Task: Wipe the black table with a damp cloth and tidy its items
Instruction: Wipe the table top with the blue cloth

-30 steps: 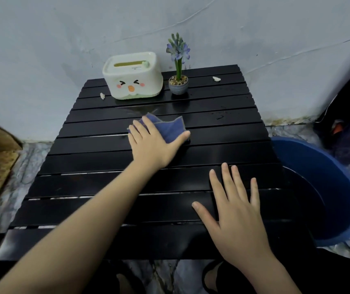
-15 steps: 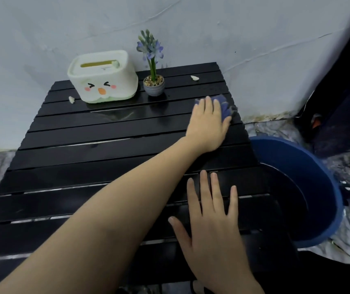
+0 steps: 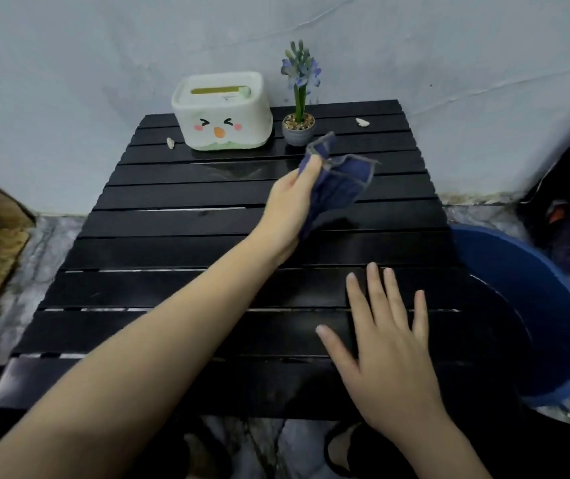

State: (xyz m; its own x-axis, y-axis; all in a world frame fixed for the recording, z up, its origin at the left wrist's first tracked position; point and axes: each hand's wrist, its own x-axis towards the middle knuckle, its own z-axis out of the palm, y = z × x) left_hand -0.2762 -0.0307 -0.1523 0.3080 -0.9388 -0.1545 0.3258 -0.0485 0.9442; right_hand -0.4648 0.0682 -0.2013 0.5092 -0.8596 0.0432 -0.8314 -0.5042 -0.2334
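Cloth [image 3: 337,183] is now lifted off the slatted table [image 3: 173,250], pinched in my left hand [image 3: 288,209] instead of pressed flat near the right edge. My right hand [image 3: 385,344] lies flat, fingers spread.

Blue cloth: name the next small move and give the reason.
Probably lower the blue cloth back flat onto the black table: the left hand holds it bunched and lifted, while white scraps lie on the far slats.
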